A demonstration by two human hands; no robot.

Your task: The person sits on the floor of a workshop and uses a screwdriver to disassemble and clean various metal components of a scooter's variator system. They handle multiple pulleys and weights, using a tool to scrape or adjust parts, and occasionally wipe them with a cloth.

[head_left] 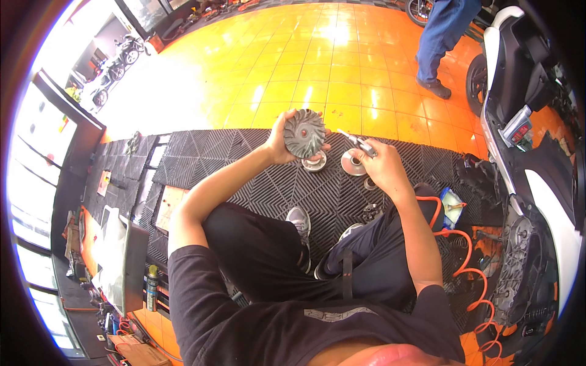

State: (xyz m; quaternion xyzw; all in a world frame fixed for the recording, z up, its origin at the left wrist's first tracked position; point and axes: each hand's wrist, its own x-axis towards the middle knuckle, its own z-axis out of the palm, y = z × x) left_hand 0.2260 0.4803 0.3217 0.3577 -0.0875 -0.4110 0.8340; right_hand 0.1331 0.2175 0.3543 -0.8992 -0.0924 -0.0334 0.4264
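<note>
My left hand is closed round the rim of a grey finned fan disc, its bladed face showing and a small hole at its centre. To its right, my right hand grips an air blow gun, whose thin nozzle points toward the disc without touching it. An orange coiled hose shows beside my right forearm. Below the hands, a round metal part and a shiny metal disc with a hub lie on the black ribbed mat. A small ring lies near my right wrist.
A partly stripped scooter stands along the right. A blue-and-white packet lies by the hose. A person's leg in jeans is at the far right on orange tiles. At my left are a grey bin and a spray can.
</note>
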